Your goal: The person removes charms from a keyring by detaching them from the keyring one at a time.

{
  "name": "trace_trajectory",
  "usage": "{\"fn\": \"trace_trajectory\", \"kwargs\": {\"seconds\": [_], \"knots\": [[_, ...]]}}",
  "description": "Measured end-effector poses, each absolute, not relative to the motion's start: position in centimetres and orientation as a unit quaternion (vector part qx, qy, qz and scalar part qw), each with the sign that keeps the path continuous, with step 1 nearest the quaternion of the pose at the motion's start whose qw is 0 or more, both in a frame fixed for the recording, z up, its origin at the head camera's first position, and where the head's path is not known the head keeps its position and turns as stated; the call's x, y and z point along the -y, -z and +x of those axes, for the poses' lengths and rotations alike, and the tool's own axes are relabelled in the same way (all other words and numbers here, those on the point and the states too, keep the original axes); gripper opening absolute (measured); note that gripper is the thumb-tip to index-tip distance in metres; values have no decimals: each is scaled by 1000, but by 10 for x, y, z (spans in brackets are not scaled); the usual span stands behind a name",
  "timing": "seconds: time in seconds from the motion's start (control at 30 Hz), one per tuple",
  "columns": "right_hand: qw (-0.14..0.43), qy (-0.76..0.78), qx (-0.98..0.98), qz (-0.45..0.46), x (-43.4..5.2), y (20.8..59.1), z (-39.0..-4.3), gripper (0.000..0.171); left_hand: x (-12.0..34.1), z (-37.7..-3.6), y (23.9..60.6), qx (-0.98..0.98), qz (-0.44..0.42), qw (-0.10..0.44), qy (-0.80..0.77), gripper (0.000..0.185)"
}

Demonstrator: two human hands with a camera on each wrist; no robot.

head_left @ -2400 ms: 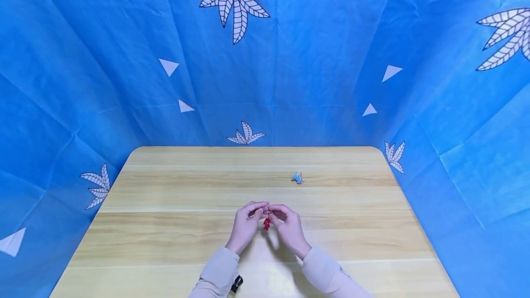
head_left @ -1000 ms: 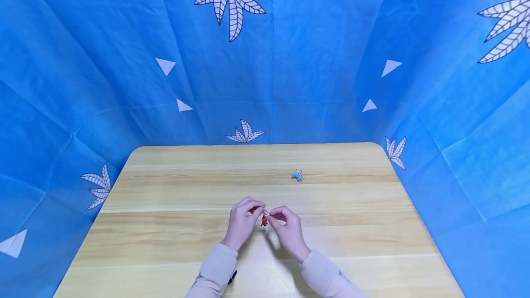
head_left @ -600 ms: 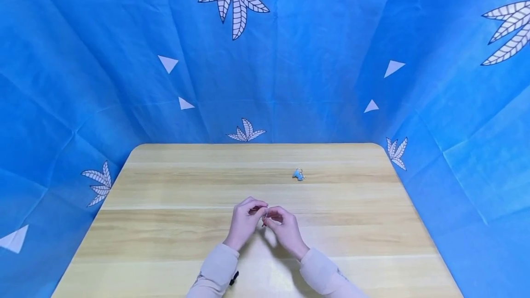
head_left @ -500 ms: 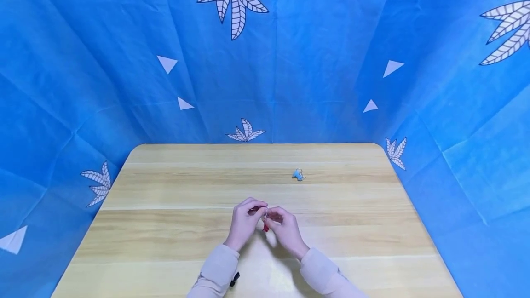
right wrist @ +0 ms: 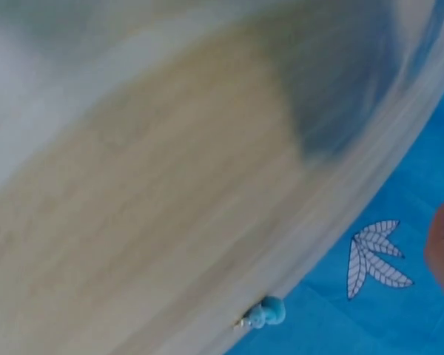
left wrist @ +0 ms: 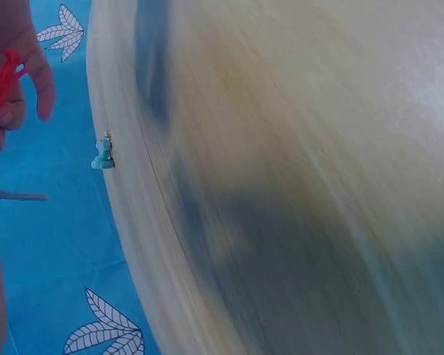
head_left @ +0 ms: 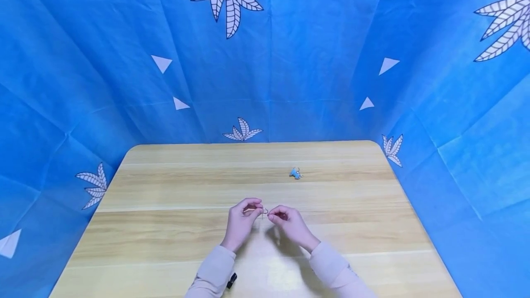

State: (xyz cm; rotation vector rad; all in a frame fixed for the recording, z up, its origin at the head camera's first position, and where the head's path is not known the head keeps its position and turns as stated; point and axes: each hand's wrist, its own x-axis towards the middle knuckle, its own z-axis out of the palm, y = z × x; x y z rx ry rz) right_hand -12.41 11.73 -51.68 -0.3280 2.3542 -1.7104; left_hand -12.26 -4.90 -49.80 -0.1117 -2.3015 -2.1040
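Observation:
Both hands meet over the middle of the wooden table (head_left: 165, 187). My left hand (head_left: 257, 209) pinches a small metal key ring (head_left: 265, 211) between thumb and forefinger. My right hand (head_left: 271, 215), fingers curled, sits right beside the ring with a small red charm (head_left: 283, 216) tucked in its fingers. The left wrist view shows fingers curled round the red charm (left wrist: 0, 87), with the thin ring (left wrist: 18, 196) edge-on below them. A small light-blue charm (head_left: 295, 173) with its own ring lies alone farther back on the table; the same blue charm (left wrist: 102, 154) (right wrist: 265, 312) shows in both wrist views.
A blue cloth backdrop (head_left: 290, 59) with white leaf and triangle prints encloses the table on three sides. Both wrist views are blurred by motion. Beige sleeves (head_left: 215, 270) cover the forearms near the front edge.
The red charm no longer hangs below the ring between the hands; it now sits in the right hand's fingers. The right hand has drawn slightly to the right.

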Motion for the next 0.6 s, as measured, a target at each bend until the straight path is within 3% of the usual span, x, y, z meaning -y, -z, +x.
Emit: {"fn": "trace_trajectory", "kwargs": {"seconds": [0.33,0.6], "knots": [[27,519,-844,-132,-122,508,-129,10,49,-128,520,786,-145,93,594,19],[-12,456,-871,-181,-121,504,-131,7,46,-127,519,822,-177,118,529,17]]}}
